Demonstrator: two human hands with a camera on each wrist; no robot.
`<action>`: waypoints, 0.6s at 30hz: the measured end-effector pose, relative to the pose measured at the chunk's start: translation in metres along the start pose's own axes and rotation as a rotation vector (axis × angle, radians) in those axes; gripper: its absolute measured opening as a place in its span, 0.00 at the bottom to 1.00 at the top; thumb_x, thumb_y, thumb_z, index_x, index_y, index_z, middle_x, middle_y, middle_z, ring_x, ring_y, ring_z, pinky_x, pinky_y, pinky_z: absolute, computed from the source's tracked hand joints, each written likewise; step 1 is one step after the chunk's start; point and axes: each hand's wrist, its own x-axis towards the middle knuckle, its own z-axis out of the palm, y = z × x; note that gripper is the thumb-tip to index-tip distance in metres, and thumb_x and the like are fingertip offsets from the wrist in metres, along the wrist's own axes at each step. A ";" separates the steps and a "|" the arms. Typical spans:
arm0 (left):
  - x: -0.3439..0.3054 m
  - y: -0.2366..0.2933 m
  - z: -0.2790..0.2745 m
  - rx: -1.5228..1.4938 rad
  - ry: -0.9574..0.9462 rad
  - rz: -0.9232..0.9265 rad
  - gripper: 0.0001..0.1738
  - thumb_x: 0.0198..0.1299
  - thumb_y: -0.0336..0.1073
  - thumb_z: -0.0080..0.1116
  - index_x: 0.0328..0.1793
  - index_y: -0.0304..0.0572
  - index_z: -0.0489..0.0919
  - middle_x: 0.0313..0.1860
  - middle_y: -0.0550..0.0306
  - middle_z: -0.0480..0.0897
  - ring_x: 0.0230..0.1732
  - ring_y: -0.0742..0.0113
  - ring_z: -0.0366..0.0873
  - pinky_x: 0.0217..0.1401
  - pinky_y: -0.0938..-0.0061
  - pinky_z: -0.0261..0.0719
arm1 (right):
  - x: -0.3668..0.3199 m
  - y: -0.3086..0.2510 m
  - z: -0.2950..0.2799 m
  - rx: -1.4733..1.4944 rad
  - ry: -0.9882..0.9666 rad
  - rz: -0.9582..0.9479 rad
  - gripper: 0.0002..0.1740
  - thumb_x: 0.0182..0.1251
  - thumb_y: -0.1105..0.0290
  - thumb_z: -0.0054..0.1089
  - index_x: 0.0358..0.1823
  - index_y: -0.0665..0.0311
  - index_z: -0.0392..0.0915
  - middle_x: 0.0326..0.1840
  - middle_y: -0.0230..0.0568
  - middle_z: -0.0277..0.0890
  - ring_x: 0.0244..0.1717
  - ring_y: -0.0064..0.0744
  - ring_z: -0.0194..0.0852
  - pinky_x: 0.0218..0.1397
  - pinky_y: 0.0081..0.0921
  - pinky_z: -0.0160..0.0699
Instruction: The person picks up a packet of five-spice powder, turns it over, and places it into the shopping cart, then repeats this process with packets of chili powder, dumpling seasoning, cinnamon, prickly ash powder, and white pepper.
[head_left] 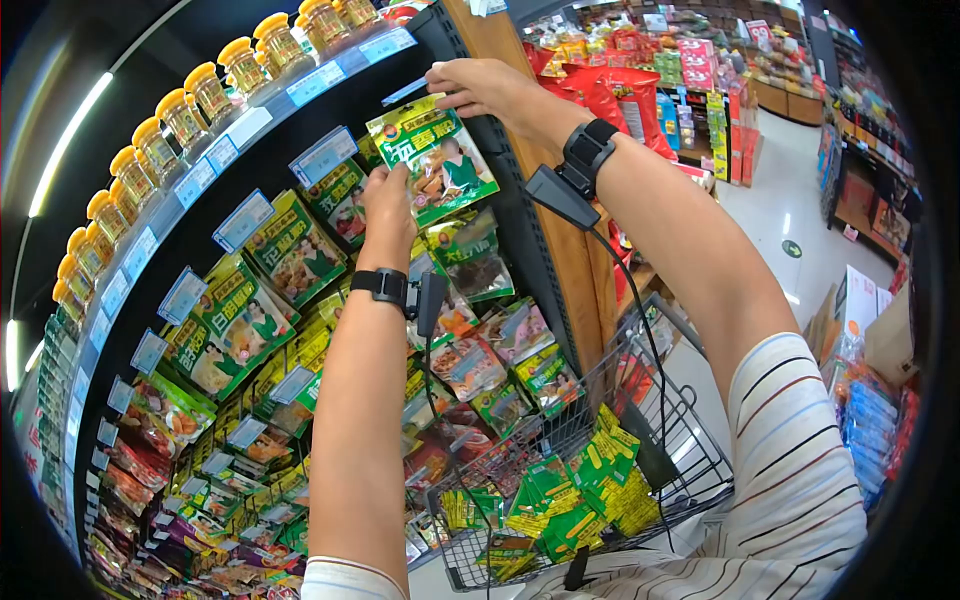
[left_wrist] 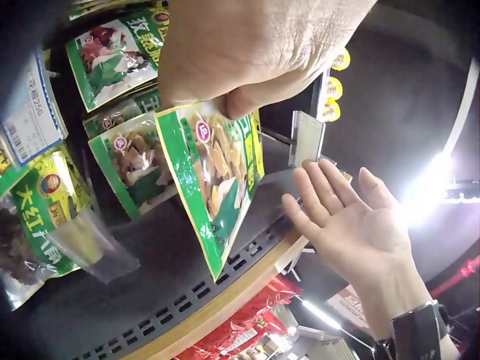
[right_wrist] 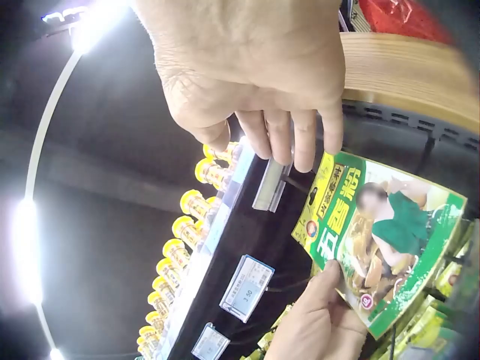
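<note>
At the hook, the left hand pinches a spice packet; the open right hand (fingers extended) above might knock the price-tag holder.

A white short-sleeved shirt has thin black, reddish-brown and pale blue stripes. Black wrist straps carry dark, blocky wrist cameras with thin black cables.

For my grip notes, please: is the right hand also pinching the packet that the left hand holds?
No, the right hand is open, with a visible gap between its fingers and the packet.
</note>
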 end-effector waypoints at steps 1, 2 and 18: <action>0.002 -0.001 0.001 -0.017 0.003 -0.001 0.08 0.69 0.30 0.54 0.48 0.30 0.73 0.41 0.53 0.79 0.39 0.67 0.78 0.43 0.72 0.77 | 0.000 0.000 0.001 0.000 0.000 0.002 0.36 0.71 0.43 0.50 0.69 0.64 0.71 0.70 0.45 0.71 0.67 0.37 0.72 0.70 0.33 0.67; 0.004 -0.003 0.003 -0.033 0.005 -0.002 0.08 0.69 0.30 0.54 0.48 0.30 0.73 0.41 0.52 0.79 0.39 0.67 0.78 0.43 0.72 0.77 | 0.000 0.000 0.001 0.003 -0.006 0.000 0.36 0.71 0.43 0.50 0.69 0.64 0.70 0.70 0.45 0.71 0.67 0.37 0.72 0.69 0.33 0.67; 0.032 -0.029 0.010 0.340 0.378 0.016 0.05 0.59 0.28 0.58 0.38 0.32 0.77 0.34 0.52 0.79 0.32 0.62 0.74 0.35 0.63 0.71 | -0.024 0.013 0.012 0.051 -0.044 0.087 0.37 0.71 0.45 0.52 0.70 0.67 0.68 0.71 0.50 0.69 0.68 0.41 0.70 0.69 0.36 0.68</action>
